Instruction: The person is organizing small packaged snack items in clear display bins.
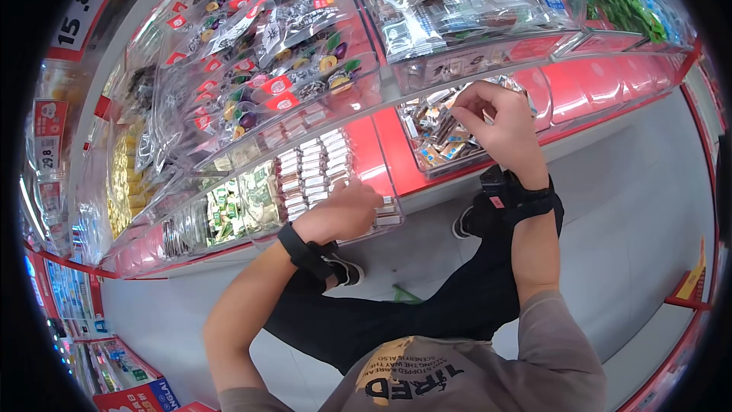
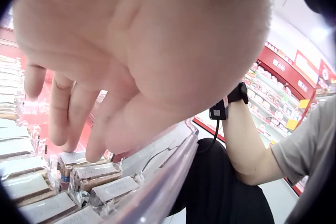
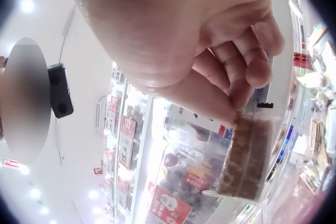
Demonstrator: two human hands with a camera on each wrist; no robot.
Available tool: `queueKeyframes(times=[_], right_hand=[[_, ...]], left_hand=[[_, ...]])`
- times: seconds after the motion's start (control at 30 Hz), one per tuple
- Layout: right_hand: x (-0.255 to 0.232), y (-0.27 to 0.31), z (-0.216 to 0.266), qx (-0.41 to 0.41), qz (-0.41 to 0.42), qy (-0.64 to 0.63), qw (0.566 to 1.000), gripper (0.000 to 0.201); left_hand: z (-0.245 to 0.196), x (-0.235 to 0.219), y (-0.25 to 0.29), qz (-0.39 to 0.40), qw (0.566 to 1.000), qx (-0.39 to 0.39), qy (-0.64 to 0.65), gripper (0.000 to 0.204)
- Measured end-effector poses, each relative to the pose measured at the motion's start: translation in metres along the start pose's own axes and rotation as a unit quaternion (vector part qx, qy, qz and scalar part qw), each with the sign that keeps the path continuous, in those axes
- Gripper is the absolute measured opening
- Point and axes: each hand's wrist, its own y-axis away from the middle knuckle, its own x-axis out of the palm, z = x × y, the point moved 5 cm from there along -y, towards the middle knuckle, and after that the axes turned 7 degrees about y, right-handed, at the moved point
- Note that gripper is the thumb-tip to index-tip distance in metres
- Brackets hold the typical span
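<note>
In the right wrist view, the right hand [image 3: 184,40] pinches the end of a clear wrapper with a brown bar [image 3: 244,158] hanging from thumb and index finger. The head view has this right hand [image 1: 499,126] above a bin of small mixed wrapped pieces [image 1: 442,126]. Over the near end of the rows of wrapped bars [image 1: 314,168] is the left hand [image 1: 343,212]. Its fingers reach down to the wrapped bars [image 2: 92,174] in the left wrist view, where the left hand [image 2: 126,50] shows nothing gripped; whether the fingertips touch a bar cannot be told.
Large bags with plum pictures [image 1: 252,53] fill the upper left shelf, and clear bags [image 1: 450,8] the upper right one. A clear bin wall [image 2: 168,176] stands beside the left hand. Green packets [image 1: 225,214] lie further left.
</note>
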Motion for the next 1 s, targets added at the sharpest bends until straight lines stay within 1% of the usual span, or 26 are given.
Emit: queueKeyframes(times=[0.07,0.17,0.27,0.37,0.4,0.43,0.47,0.5,0.57,0.6,0.63,0.67,0.73,0.77,0.83,0.87,0.93,0.97,1.0], right_hand=[[0.003,0.001,-0.003,0.003,-0.008,-0.028,1.0,0.008],[0.002,0.002,0.004,-0.021,-0.009,-0.043,0.999,0.008],[0.002,0.004,0.015,-0.062,0.044,-0.092,0.993,0.008],[0.008,0.006,0.013,-0.087,0.066,-0.193,0.975,0.01],[0.009,0.007,0.015,-0.097,0.068,-0.209,0.971,0.01],[0.011,0.007,0.016,-0.107,0.07,-0.225,0.966,0.01],[0.013,0.008,0.018,-0.117,0.073,-0.241,0.961,0.01],[0.015,0.008,0.021,-0.128,0.076,-0.237,0.96,0.01],[0.017,0.008,0.027,-0.15,0.08,-0.227,0.959,0.01],[0.019,0.008,0.03,-0.15,0.097,-0.223,0.958,0.012],[0.021,0.01,0.032,-0.15,0.114,-0.218,0.958,0.014],[0.023,0.011,0.034,-0.15,0.13,-0.213,0.957,0.016],[0.027,0.011,0.037,-0.16,0.133,-0.21,0.955,0.014],[0.028,0.012,0.038,-0.165,0.134,-0.208,0.955,0.013],[0.025,0.01,0.031,-0.129,0.107,-0.178,0.97,0.009],[0.024,0.009,0.027,-0.11,0.094,-0.164,0.976,0.008],[0.019,0.005,0.018,-0.067,0.051,-0.094,0.992,0.008],[0.016,0.003,0.014,-0.045,0.029,-0.059,0.997,0.009],[0.015,0.002,0.012,-0.043,0.022,-0.052,0.997,0.009]], left_hand=[[0.005,-0.004,0.0,-0.012,0.999,0.015,0.047,0.021],[0.007,-0.012,0.0,-0.025,0.995,0.011,0.097,0.021],[0.011,-0.015,0.003,-0.043,0.994,0.032,0.094,0.019],[0.001,-0.041,0.013,-0.131,0.983,0.029,0.124,0.018],[-0.009,-0.053,0.019,-0.149,0.975,0.007,0.167,0.017],[-0.022,-0.067,0.024,-0.167,0.963,-0.016,0.21,0.017],[-0.026,-0.074,0.028,-0.186,0.949,-0.04,0.252,0.016],[-0.022,-0.072,0.03,-0.192,0.925,-0.044,0.324,0.022],[-0.036,-0.07,0.03,-0.233,0.873,0.032,0.427,0.028],[-0.042,-0.071,0.028,-0.252,0.84,0.07,0.476,0.031],[-0.045,-0.07,0.026,-0.252,0.846,0.1,0.459,0.039],[-0.047,-0.069,0.026,-0.247,0.828,0.089,0.495,0.038],[-0.053,-0.068,0.026,-0.233,0.789,0.068,0.565,0.036],[-0.05,-0.07,0.026,-0.245,0.795,0.059,0.552,0.035],[-0.037,-0.074,0.028,-0.269,0.807,0.042,0.524,0.032],[-0.029,-0.074,0.029,-0.271,0.82,0.022,0.503,0.027],[-0.011,-0.075,0.031,-0.275,0.846,-0.02,0.457,0.019],[-0.007,-0.075,0.03,-0.263,0.885,-0.054,0.38,0.017],[-0.003,-0.07,0.026,-0.253,0.909,-0.069,0.325,0.018]])
